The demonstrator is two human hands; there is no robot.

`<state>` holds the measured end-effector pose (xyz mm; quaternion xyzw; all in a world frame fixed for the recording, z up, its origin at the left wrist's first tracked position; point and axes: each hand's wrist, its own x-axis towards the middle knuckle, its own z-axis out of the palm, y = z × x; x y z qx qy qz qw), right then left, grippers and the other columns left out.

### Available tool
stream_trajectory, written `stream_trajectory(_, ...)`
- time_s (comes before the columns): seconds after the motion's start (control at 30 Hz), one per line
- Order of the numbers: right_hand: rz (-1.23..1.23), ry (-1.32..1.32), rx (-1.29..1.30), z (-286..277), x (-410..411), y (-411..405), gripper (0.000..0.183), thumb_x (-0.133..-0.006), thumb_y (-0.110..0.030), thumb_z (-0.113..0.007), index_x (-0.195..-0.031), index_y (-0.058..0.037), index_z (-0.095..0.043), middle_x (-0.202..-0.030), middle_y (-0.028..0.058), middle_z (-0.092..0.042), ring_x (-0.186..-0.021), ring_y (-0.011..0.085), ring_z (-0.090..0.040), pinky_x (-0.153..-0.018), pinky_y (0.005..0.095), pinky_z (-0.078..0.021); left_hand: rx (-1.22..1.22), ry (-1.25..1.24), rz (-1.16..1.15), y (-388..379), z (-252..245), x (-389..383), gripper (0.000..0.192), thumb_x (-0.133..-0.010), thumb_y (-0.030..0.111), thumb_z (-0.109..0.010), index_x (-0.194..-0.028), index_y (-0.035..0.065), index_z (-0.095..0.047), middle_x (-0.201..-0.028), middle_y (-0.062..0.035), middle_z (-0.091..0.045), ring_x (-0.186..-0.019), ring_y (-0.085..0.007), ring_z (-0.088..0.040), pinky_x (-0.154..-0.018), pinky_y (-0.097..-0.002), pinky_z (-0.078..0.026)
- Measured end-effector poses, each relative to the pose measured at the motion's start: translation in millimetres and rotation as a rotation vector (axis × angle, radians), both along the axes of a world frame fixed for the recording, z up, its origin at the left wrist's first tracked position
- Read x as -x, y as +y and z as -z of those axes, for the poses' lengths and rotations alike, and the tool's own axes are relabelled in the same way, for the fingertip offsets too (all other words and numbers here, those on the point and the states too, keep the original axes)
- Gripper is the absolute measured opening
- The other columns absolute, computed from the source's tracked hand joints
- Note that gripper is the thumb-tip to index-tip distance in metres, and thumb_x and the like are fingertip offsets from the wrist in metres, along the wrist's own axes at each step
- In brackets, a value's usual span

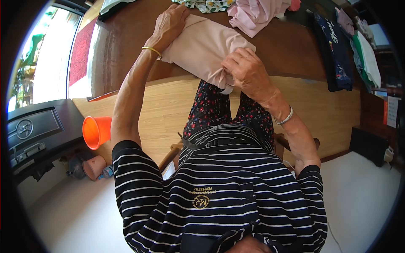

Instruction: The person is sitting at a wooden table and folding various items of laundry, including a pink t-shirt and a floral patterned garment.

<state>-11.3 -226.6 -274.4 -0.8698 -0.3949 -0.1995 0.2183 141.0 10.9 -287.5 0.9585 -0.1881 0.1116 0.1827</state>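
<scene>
A pale pink cloth garment (pixel 202 47), folded into a broad strip, lies across the near edge of the brown wooden table (pixel 281 53). Its near right corner hangs over that edge above my lap. My left hand (pixel 171 25) has its fingers curled at the garment's far left end. With bunched fingertips, my right hand (pixel 248 68) pinches the near right edge, where the fabric gathers into creases. A small white piece (pixel 226 90) shows under that corner. Part of the garment's left end is hidden behind my left hand.
Beyond the garment lie a crumpled pink cloth (pixel 258 14) and a patterned floral cloth (pixel 210 4). Dark navy clothing (pixel 335 53) is laid at the table's right, beside green and white folded pieces (pixel 367 60). An orange bucket (pixel 95 132) stands on the left near a dark door (pixel 41 126).
</scene>
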Motion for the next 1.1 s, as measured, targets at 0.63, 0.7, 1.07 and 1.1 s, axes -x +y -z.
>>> stream_trajectory(0.63,0.328,0.773,-0.633,31,77,19,0.016,-0.082,-0.01,-0.068,-0.093,0.0016,-0.064,-0.074,0.012,-0.067,-0.06,0.0186,-0.065,-0.054,0.0278,-0.05,0.135,-0.203,-0.166,4,16,-4,0.024,-0.091,0.023,-0.047,-0.082,0.0038,-0.057,-0.084,-0.0203,-0.061,-0.079,-0.0401,-0.059,-0.069,-0.0489,-0.046)
stream_trajectory(0.7,0.379,0.748,-0.633,34,70,21,0.021,-0.083,-0.011,-0.068,-0.098,0.0029,-0.062,-0.071,0.0123,-0.067,-0.058,0.0165,-0.065,-0.052,0.0265,-0.0496,0.159,-0.21,-0.175,3,18,-3,0.023,-0.091,0.023,-0.047,-0.081,0.0041,-0.057,-0.083,-0.0204,-0.061,-0.079,-0.0401,-0.059,-0.069,-0.0492,-0.045)
stream_trajectory(1.07,0.533,0.286,-0.505,30,33,6,0.017,-0.076,-0.012,-0.069,-0.08,-0.0026,-0.055,-0.063,0.0114,-0.062,-0.056,0.0264,-0.063,-0.052,0.0334,-0.0505,0.22,-0.254,-0.17,2,20,1,0.022,-0.09,0.022,-0.048,-0.08,0.0038,-0.056,-0.083,-0.0202,-0.06,-0.079,-0.0398,-0.058,-0.068,-0.0491,-0.044)
stream_trajectory(1.1,0.533,0.285,-0.506,33,30,5,0.017,-0.076,-0.012,-0.069,-0.08,-0.0026,-0.055,-0.063,0.0114,-0.062,-0.056,0.0264,-0.063,-0.052,0.0334,-0.0505,0.207,-0.252,-0.189,3,20,-1,0.022,-0.09,0.022,-0.048,-0.08,0.0036,-0.056,-0.083,-0.0202,-0.06,-0.079,-0.0398,-0.058,-0.068,-0.0491,-0.044)
